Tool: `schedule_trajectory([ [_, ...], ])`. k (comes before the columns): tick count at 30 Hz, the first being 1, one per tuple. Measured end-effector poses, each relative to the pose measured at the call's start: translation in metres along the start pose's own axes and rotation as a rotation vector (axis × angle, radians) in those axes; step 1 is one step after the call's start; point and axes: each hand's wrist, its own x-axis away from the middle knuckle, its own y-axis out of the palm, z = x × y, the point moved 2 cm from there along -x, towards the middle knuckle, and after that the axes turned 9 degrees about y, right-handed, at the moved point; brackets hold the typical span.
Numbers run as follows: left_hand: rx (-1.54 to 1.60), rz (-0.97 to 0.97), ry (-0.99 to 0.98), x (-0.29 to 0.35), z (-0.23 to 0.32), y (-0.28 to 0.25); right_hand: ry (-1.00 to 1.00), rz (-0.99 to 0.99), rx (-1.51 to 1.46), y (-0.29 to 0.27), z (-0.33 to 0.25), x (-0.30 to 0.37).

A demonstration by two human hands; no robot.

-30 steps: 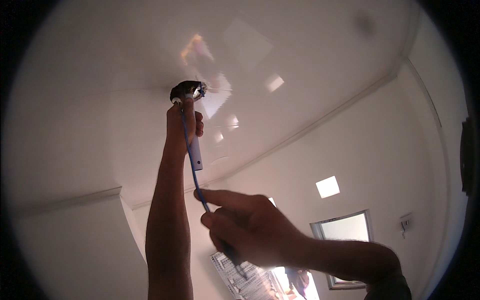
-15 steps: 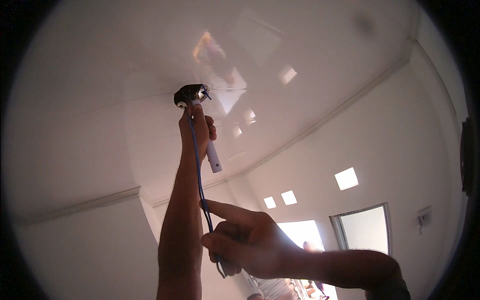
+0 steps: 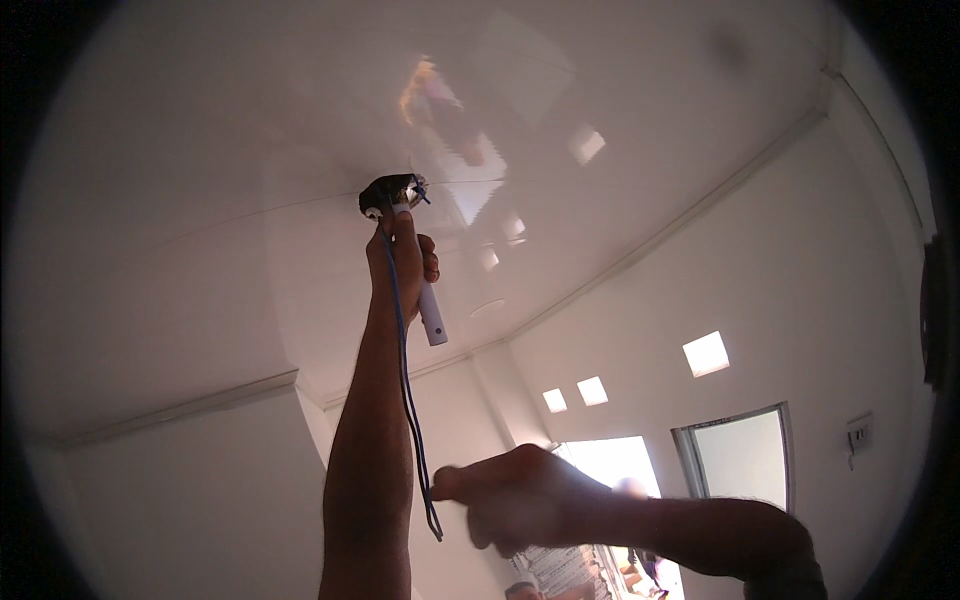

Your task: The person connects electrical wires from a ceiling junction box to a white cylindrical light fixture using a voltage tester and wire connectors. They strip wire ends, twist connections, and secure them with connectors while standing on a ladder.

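My left hand [image 3: 405,250] is raised to the ceiling, its fingers wrapped round a white tube [image 3: 433,315] with a small hole near its lower end. The tube's top meets a dark, ragged opening [image 3: 385,192] in the ceiling, where small metal parts and a bit of blue wire show. A pair of thin blue wires [image 3: 408,390] runs down from there along my left forearm, and the lower end dangles free. Lower right, my right hand [image 3: 535,495] is closed with curled fingers; its fingertips are at the wires just above their end. Blur hides part of that grip.
The glossy white ceiling [image 3: 200,150] reflects bright patches. On the right wall are small square lit openings [image 3: 706,354], a framed window [image 3: 740,455] and a wall switch plate [image 3: 859,434]. Part of a person's head [image 3: 522,591] shows at the bottom edge.
My right hand has shifted slightly right and its outstretched index finger has curled in; more of the wires now hangs uncovered. My left hand still grips the tube at the opening. The view has shifted slightly.
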Motion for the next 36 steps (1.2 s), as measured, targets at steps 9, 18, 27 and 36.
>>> schedule_trajectory([
  [9,0.036,-0.002,0.068,-0.004,-0.013,0.001,-0.174,0.579,0.248,-0.064,-0.006,0.007],
  [18,0.090,0.016,0.155,-0.001,-0.008,0.001,-0.037,0.644,0.513,-0.080,-0.078,-0.076],
  [27,0.240,-0.015,0.035,-0.004,-0.012,-0.009,-0.325,0.725,0.806,-0.028,-0.040,-0.133],
  [36,0.493,-0.018,0.038,0.000,-0.030,-0.004,-0.528,0.780,1.054,-0.001,-0.035,-0.156],
])
